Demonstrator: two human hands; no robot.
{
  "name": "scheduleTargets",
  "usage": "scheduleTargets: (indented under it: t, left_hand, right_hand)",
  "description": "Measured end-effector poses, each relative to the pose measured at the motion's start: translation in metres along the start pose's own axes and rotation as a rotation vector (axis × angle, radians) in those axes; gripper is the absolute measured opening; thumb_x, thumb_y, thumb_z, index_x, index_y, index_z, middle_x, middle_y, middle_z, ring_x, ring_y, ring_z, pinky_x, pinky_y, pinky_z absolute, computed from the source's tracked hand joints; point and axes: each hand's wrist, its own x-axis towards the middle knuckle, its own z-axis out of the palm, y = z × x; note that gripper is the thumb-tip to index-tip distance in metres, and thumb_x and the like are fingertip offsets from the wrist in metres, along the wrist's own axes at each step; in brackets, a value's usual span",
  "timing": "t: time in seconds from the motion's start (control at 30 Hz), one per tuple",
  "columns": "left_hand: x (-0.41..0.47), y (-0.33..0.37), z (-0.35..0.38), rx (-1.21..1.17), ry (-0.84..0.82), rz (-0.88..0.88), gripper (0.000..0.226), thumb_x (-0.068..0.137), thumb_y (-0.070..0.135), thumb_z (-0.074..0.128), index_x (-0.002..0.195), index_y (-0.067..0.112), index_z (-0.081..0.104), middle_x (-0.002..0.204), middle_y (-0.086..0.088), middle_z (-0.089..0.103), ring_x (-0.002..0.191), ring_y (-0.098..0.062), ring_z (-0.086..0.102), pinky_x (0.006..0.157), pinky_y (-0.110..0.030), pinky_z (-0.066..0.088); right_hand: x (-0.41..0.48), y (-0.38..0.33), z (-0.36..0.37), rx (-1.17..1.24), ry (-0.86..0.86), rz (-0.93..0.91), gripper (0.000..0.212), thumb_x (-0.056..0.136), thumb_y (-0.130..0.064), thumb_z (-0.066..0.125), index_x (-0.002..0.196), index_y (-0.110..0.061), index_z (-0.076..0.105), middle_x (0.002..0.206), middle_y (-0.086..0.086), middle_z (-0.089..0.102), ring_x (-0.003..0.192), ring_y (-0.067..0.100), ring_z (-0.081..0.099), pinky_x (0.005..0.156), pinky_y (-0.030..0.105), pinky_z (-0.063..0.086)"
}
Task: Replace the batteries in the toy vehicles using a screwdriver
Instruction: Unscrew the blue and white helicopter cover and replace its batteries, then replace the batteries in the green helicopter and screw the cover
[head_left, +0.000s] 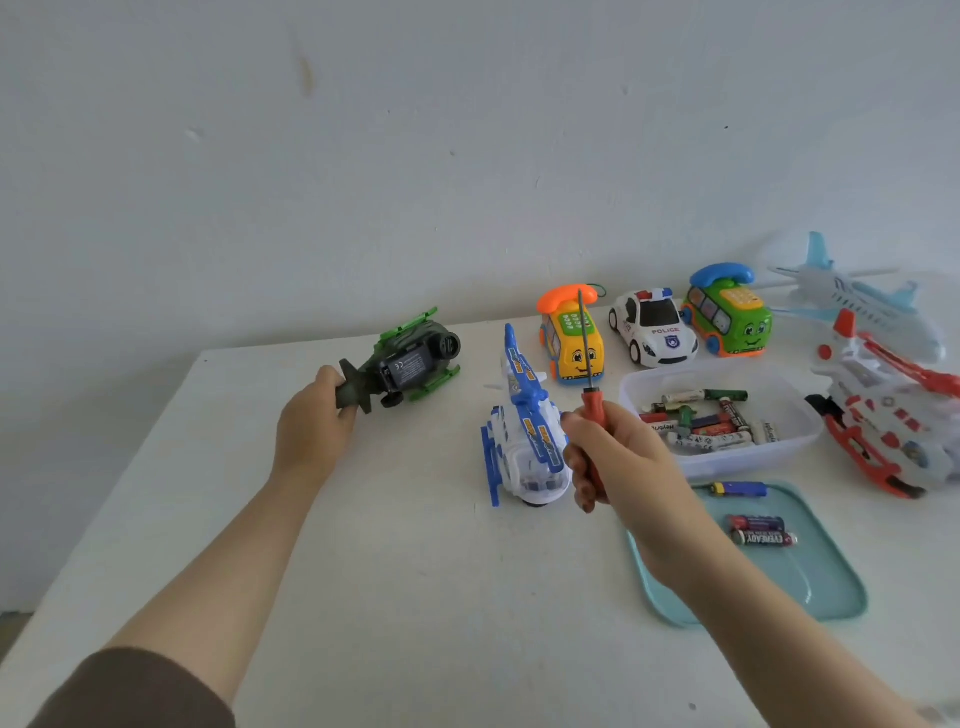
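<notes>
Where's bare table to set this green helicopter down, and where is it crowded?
Bare table lies at the near edge, in front of the blue helicopter, and in the strip between it and the green helicopter. The near half of the teal tray is bare. The right side is crowded: battery tub, red-and-white helicopter, police car.

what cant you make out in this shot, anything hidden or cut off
All from the head view:
- The green helicopter: tail end hidden inside the left hand; print on its underside label too small to read.
- The screwdriver: tip type too small to tell; lower handle covered by the right hand.
- The red-and-white helicopter: cut off by the right edge.
- The batteries in the clear tub: piled up, count unclear.
</notes>
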Motion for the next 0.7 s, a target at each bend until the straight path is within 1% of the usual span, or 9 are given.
scheduleTargets:
  t: [0.1,0.13,0.2,0.3,0.37,0.47,0.6,0.67,0.7]
  left_hand:
    - [-0.007,-0.005,-0.013,-0.011,0.029,0.074,0.013,0.083,-0.002,0.065,0.092,-0.001,0.055,0.072,-0.016,0.062,0.061,-0.034,0.05,0.053,-0.034,0.034]
    - [-0.011,-0.007,-0.02,-0.007,0.033,0.095,0.013,0.082,-0.002,0.066,0.091,0.0,0.057,0.069,-0.013,0.061,0.058,-0.031,0.048,0.051,-0.032,0.031]
    - [-0.021,-0.007,-0.035,-0.009,0.029,0.102,0.013,0.081,0.001,0.069,0.089,0.003,0.06,0.066,-0.007,0.061,0.056,-0.029,0.049,0.051,-0.029,0.033]
    - [-0.037,-0.005,-0.063,-0.054,-0.03,0.022,0.011,0.081,0.01,0.072,0.088,0.011,0.063,0.069,-0.003,0.065,0.064,-0.027,0.058,0.058,-0.03,0.04]
    - [-0.048,-0.003,-0.08,-0.132,-0.095,-0.051,0.011,0.081,0.014,0.074,0.087,0.015,0.065,0.074,0.004,0.069,0.072,-0.02,0.062,0.061,-0.023,0.042]
    - [-0.067,-0.006,-0.102,-0.252,-0.153,-0.107,0.014,0.079,0.017,0.077,0.083,0.025,0.066,0.077,0.013,0.07,0.076,-0.01,0.065,0.062,-0.02,0.042]
    - [-0.092,-0.022,-0.106,-0.321,-0.164,-0.067,0.023,0.08,0.014,0.076,0.085,0.032,0.063,0.08,0.022,0.068,0.081,0.001,0.064,0.071,-0.018,0.045]
    - [-0.103,-0.029,-0.101,-0.337,-0.15,-0.009,0.027,0.084,0.011,0.072,0.094,0.031,0.057,0.085,0.025,0.065,0.085,0.002,0.062,0.078,-0.017,0.046]
    - [-0.107,-0.031,-0.099,-0.341,-0.137,0.012,0.03,0.086,0.01,0.07,0.102,0.029,0.054,0.09,0.027,0.063,0.087,0.001,0.061,0.08,-0.014,0.045]
  right_hand:
    - [-0.009,-0.004,0.01,-0.021,0.017,-0.029,0.012,0.094,-0.018,0.05,0.084,-0.01,0.05,0.066,0.006,0.04,0.054,0.013,0.034,0.051,0.027,0.031]
    - [-0.014,-0.006,0.014,-0.008,0.011,-0.034,0.013,0.095,-0.017,0.048,0.083,-0.011,0.047,0.066,0.006,0.038,0.053,0.013,0.032,0.05,0.027,0.029]
    - [-0.02,-0.009,0.02,0.042,-0.001,-0.023,0.019,0.097,-0.016,0.042,0.079,-0.011,0.045,0.061,0.003,0.039,0.051,0.014,0.031,0.047,0.026,0.025]
    - [-0.029,-0.008,0.031,0.095,0.001,0.002,0.031,0.099,-0.018,0.032,0.077,-0.01,0.052,0.058,0.003,0.043,0.048,0.014,0.033,0.046,0.025,0.025]
    - [-0.032,-0.004,0.038,0.078,0.014,0.005,0.036,0.1,-0.018,0.031,0.078,-0.008,0.058,0.061,0.004,0.042,0.049,0.014,0.032,0.048,0.026,0.025]
    - [-0.034,0.003,0.05,0.037,0.013,0.004,0.038,0.1,-0.013,0.033,0.084,-0.009,0.067,0.062,0.003,0.044,0.053,0.014,0.032,0.049,0.024,0.026]
    - [-0.038,0.011,0.066,-0.057,-0.009,-0.054,0.025,0.099,-0.017,0.045,0.092,-0.018,0.069,0.065,-0.003,0.053,0.055,0.012,0.039,0.05,0.023,0.033]
    - [-0.041,0.015,0.074,-0.098,-0.013,-0.102,0.017,0.096,-0.02,0.051,0.091,-0.022,0.067,0.065,-0.007,0.059,0.054,0.008,0.046,0.053,0.022,0.041]
    - [-0.042,0.018,0.077,-0.088,-0.015,-0.112,0.014,0.096,-0.018,0.053,0.091,-0.022,0.066,0.065,-0.008,0.063,0.055,0.006,0.05,0.055,0.02,0.044]
